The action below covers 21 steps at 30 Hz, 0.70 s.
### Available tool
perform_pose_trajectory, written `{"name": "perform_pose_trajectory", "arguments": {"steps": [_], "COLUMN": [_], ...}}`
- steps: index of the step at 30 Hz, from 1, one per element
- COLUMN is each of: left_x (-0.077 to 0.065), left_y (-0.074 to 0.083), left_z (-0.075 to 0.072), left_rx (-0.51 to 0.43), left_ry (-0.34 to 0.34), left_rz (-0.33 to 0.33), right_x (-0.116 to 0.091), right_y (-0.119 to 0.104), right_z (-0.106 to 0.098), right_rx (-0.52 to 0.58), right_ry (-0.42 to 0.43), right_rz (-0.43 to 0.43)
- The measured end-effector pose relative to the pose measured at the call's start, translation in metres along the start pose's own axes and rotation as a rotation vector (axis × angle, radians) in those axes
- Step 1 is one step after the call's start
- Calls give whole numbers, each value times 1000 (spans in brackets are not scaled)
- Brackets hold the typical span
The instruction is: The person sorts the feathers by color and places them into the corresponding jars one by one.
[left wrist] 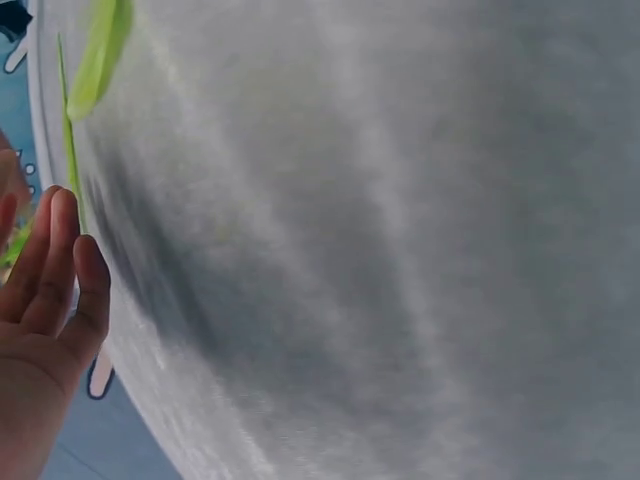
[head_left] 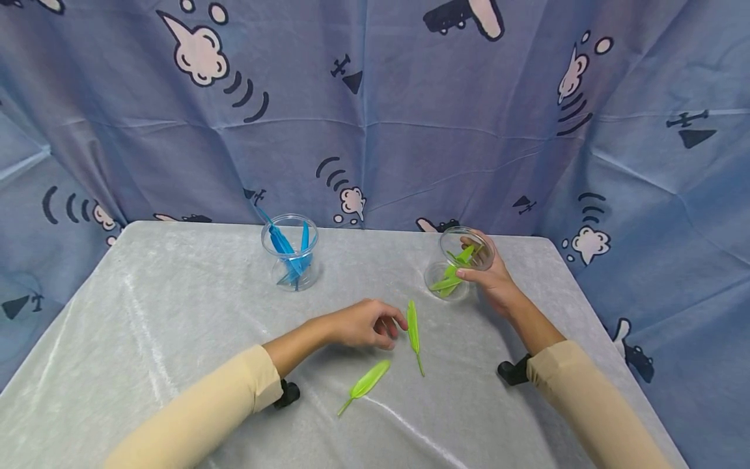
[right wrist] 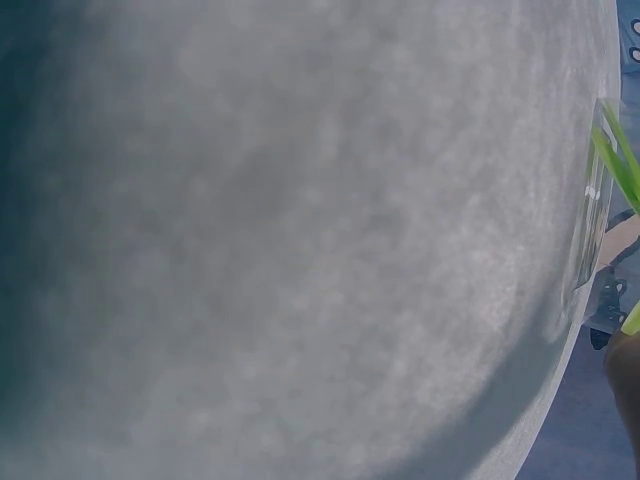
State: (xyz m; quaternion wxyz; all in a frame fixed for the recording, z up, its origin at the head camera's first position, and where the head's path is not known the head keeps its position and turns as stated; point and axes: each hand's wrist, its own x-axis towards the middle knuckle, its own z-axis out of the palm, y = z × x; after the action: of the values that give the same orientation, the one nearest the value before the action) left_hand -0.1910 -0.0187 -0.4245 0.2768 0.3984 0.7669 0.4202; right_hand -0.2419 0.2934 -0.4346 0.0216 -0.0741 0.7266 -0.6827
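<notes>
My left hand (head_left: 366,324) hovers over the middle of the table with loosely bent fingers and nothing held. Its fingertips are right beside a green feather (head_left: 413,329) lying on the cloth. A second green feather (head_left: 370,380) lies nearer to me, below that hand. My right hand (head_left: 497,281) grips a clear plastic jar (head_left: 432,273) by its right side, thumb in front and fingers behind. Several green feathers (head_left: 450,280) are inside the jar, which leans to the right. In the right wrist view only the jar's edge (right wrist: 590,220) and some green show.
Another clear jar (head_left: 313,272) stands upright at the back left, holding blue feathers (head_left: 282,242), one sticking above the rim. Grey velvety cloth (head_left: 193,312) covers the table. A blue patterned curtain (head_left: 398,143) hangs behind its back edge.
</notes>
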Motion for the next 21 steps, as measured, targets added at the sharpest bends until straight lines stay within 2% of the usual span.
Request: {"name": "perform_pose_trajectory", "arguments": {"steps": [5, 9, 13, 21], "left_x": [-7, -10, -11, -11], "left_y": [-4, -8, -9, -10], "left_z": [5, 9, 13, 21], "left_rx": [-18, -33, -36, -33], "left_ry": [-30, -43, -35, -54], "left_rz": [-6, 21, 45, 35], "right_x": [0, 0, 0, 0], "right_y": [1, 0, 0, -1], "right_z": [0, 0, 1, 1], "right_rx": [8, 10, -1, -16], "right_ry": [4, 5, 6, 8], "right_rz": [-17, -15, 0, 14]}}
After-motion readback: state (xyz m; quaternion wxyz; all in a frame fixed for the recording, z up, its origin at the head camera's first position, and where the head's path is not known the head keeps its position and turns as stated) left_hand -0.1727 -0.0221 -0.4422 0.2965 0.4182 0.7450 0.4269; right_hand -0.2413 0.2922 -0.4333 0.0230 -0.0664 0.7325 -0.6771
